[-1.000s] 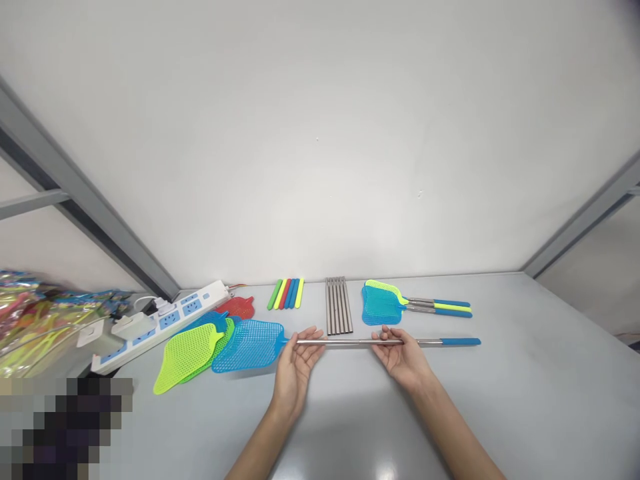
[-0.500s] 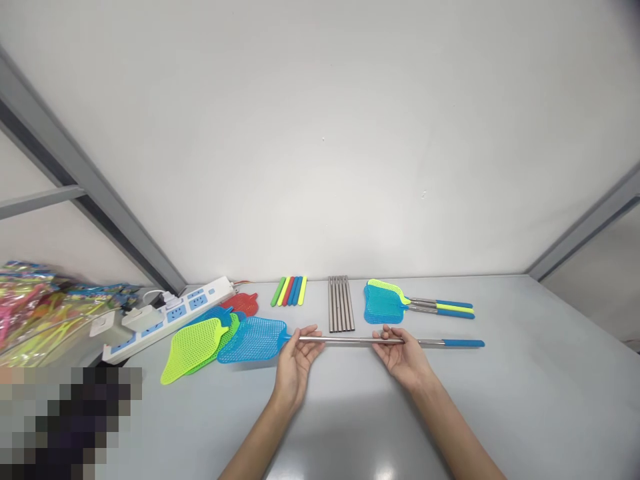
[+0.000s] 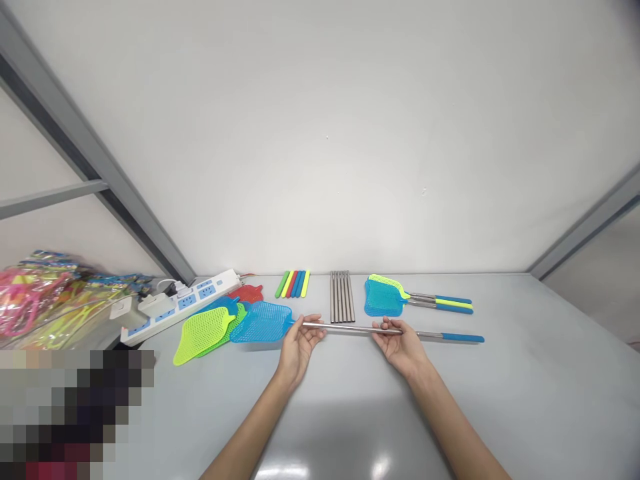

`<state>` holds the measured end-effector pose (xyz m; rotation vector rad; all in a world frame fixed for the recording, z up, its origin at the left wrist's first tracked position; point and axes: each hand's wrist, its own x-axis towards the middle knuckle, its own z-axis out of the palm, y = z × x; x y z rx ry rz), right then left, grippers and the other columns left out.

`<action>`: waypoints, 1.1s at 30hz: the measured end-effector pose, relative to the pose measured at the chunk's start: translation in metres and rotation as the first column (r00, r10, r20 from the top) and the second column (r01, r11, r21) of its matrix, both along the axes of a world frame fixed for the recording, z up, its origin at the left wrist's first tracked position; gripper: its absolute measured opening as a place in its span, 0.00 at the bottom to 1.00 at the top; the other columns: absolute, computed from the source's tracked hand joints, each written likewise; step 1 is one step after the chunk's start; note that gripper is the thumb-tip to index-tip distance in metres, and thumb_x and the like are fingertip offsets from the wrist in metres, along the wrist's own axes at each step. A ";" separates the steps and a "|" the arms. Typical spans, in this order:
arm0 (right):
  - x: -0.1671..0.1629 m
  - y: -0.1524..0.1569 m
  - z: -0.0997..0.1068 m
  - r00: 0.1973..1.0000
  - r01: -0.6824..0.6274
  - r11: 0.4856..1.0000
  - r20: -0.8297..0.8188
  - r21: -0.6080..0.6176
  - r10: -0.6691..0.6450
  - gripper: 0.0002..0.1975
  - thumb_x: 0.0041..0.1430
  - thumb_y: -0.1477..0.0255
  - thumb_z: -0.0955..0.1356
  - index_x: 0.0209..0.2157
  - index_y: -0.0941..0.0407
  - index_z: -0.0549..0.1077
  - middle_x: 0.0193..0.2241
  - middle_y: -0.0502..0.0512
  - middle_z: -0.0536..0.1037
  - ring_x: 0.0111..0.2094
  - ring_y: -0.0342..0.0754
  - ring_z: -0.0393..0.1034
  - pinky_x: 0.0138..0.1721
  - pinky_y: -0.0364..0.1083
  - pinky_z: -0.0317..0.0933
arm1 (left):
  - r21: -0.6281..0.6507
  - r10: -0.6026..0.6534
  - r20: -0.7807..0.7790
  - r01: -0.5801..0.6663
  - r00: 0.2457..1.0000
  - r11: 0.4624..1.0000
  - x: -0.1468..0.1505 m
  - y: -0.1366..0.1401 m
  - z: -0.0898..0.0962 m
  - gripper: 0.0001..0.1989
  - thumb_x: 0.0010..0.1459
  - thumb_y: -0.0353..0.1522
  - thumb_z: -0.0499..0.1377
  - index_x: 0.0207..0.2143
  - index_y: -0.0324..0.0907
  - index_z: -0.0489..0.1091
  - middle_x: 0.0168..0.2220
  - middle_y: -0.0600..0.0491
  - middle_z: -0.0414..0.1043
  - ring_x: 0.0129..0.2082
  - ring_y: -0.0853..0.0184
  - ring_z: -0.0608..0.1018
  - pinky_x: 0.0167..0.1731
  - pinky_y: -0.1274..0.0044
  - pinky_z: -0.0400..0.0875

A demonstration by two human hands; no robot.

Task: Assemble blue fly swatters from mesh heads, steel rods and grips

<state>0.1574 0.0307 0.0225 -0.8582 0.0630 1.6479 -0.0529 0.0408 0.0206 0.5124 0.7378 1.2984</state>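
A blue fly swatter (image 3: 263, 322) lies crosswise in front of me, its mesh head to the left, its extended metal rod (image 3: 350, 328) in the middle and its blue grip (image 3: 463, 338) to the right. My left hand (image 3: 299, 347) is closed on the rod just beside the mesh head. Farther right along the same rod, my right hand (image 3: 399, 343) pinches it with thumb and fingers, palm turned up. Several metal tubes (image 3: 343, 297) stand side by side just beyond the rod, between my hands.
Finished-looking swatters (image 3: 384, 297) lie stacked at the back right. Coloured grips (image 3: 293, 284) are lined up at the back. Yellow-green swatter heads (image 3: 203, 333) and a red one (image 3: 249, 293) lie left, by a white power strip (image 3: 185, 307). Bagged items (image 3: 40, 293) pile up far left.
My view has shifted slightly, so most things sit a little higher in the picture. Both hands keep their hold on the rod, whose left end is tilted up slightly more.
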 end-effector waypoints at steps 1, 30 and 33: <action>0.000 0.000 0.000 1.000 -0.002 1.000 0.002 0.001 0.002 0.04 0.48 0.79 0.59 0.26 0.60 0.64 0.15 0.49 0.66 0.28 0.46 0.70 0.31 0.46 0.64 | 0.002 -0.006 0.004 0.006 1.000 1.000 0.000 0.000 0.000 0.14 0.50 0.35 0.53 0.29 0.33 0.71 0.27 0.47 0.72 0.22 0.71 0.71 0.37 0.72 0.65; -0.053 -0.024 0.005 0.958 0.281 0.896 -0.048 0.344 -0.282 0.13 0.51 0.73 0.58 0.16 0.56 0.49 0.11 0.41 0.42 0.12 0.37 0.39 0.16 0.40 0.44 | -0.036 0.093 0.343 -0.086 0.935 0.996 0.030 -0.027 0.015 0.18 0.52 0.32 0.49 0.13 0.41 0.47 0.10 0.62 0.43 0.11 0.76 0.52 0.18 0.79 0.53; -0.056 -0.027 0.010 0.952 0.286 0.882 -0.001 0.375 -0.308 0.14 0.52 0.72 0.58 0.16 0.56 0.48 0.11 0.41 0.42 0.12 0.37 0.38 0.15 0.40 0.43 | -0.072 0.124 0.340 -0.105 0.932 0.992 0.034 -0.026 0.014 0.18 0.52 0.31 0.48 0.13 0.41 0.46 0.10 0.62 0.41 0.10 0.77 0.51 0.17 0.79 0.51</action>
